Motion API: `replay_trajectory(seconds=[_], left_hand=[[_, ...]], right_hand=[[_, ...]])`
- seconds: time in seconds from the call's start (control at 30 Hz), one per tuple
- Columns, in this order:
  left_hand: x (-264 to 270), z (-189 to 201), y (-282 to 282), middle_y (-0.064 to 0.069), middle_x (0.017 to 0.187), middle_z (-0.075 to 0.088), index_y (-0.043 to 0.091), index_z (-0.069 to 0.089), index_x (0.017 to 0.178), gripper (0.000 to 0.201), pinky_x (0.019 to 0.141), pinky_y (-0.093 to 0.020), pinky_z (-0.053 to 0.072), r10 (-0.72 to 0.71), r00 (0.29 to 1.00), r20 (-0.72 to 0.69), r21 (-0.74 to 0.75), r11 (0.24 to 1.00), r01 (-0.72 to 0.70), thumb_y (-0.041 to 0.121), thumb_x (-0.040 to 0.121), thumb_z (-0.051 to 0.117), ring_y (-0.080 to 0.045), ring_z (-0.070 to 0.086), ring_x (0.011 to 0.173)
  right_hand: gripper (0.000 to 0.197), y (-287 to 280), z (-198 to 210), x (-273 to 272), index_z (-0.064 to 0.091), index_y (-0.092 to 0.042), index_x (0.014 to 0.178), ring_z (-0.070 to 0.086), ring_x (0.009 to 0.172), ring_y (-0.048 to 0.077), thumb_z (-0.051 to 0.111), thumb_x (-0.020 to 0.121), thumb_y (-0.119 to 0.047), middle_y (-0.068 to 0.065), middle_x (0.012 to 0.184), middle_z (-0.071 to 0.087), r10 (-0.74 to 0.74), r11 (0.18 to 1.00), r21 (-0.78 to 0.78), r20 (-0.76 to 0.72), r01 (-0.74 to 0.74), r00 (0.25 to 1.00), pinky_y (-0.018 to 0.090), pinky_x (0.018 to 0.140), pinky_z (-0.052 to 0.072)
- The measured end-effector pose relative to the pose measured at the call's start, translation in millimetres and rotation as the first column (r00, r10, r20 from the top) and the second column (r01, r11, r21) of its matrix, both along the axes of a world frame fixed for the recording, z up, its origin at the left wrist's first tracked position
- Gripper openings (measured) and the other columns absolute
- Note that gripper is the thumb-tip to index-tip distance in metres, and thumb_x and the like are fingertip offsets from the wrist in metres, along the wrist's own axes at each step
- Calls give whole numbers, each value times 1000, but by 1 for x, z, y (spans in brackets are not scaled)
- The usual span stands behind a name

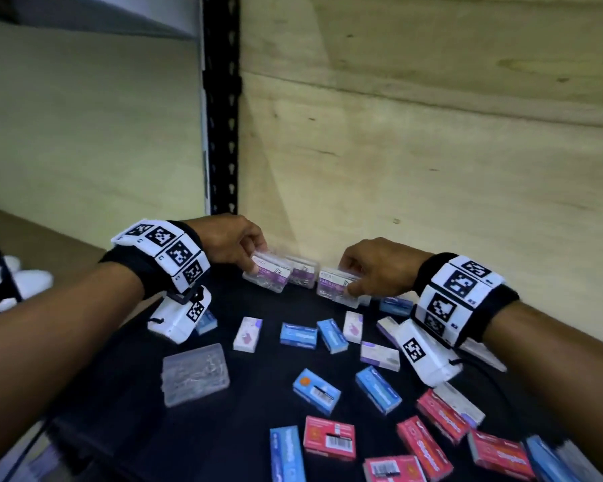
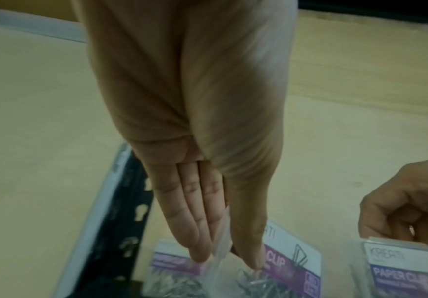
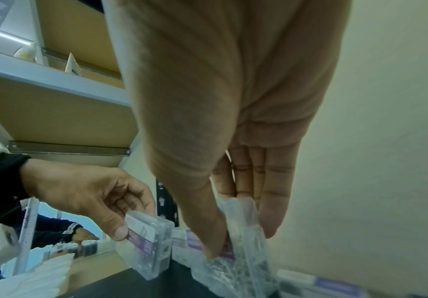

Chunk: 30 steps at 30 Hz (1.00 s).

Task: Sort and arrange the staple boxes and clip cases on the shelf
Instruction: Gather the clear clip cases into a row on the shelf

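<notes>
At the back of the black shelf (image 1: 136, 429) stand clear paper clip cases with purple labels. My left hand (image 1: 258, 260) pinches the top of the left case (image 1: 270, 274), thumb in front and fingers behind. The left wrist view shows that left hand (image 2: 226, 260) on the case's clear edge (image 2: 288, 268). A second case (image 1: 303, 271) stands just behind and to the right of it. My right hand (image 1: 349, 278) pinches another upright case (image 1: 333, 288) the same way; in the right wrist view the right hand (image 3: 242, 242) holds that case (image 3: 243, 213).
Blue staple boxes (image 1: 298, 335), white-purple ones (image 1: 247, 335) and red ones (image 1: 329, 437) lie scattered over the shelf's front half. A clear clip case (image 1: 195, 373) lies flat at the left. A black slotted upright (image 1: 221, 133) stands at the back left, plywood wall (image 1: 432, 151) behind.
</notes>
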<state>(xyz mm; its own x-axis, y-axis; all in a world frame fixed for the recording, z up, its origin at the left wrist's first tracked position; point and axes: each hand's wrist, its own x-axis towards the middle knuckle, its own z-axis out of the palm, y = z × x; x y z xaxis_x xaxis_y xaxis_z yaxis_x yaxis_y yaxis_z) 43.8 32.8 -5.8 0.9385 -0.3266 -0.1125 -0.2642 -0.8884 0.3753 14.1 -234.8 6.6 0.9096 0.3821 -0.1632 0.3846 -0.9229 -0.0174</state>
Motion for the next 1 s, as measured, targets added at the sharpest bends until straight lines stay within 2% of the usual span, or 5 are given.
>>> replay_trajectory(seconds=[0.27,0.5,0.73,0.9,1.0], left_hand=[[22,-17,27,5,104,64,22,62,110,38,68,-15,41,74,996,-46,96,993,-70,26,77,81,-8,59,90],[36,-26,32,4,106,64,24,61,108,36,69,-15,41,73,995,-64,108,992,-66,26,77,81,-7,59,90],[42,-28,28,5,109,63,22,61,114,40,82,-22,43,69,997,-40,195,979,-60,26,80,79,-11,58,99],[43,-29,26,5,113,65,21,61,118,42,83,-22,45,49,998,-29,209,977,-42,23,80,79,-11,60,99],[40,-25,24,7,110,63,23,61,118,44,81,-22,44,31,999,-16,211,977,-27,25,78,80,-11,59,98]], right_hand=[[36,44,-17,28,62,-12,119,61,96,22,69,89,-31,5,112,66,12,999,-43,-20,-12,1000,34,83,52],[39,54,-28,37,65,-4,116,66,97,29,71,87,-30,12,108,70,-7,998,-61,-48,4,999,41,86,55],[40,57,-31,39,65,-4,118,66,99,29,70,88,-30,12,110,70,-8,999,-46,-45,6,999,42,89,56],[46,55,-30,37,57,-14,131,59,111,22,69,90,-31,3,127,61,10,1000,9,-10,-10,1000,27,85,47],[44,53,-26,35,55,-18,132,58,108,19,68,91,-30,1,128,59,24,998,57,9,-25,1000,26,83,45]])
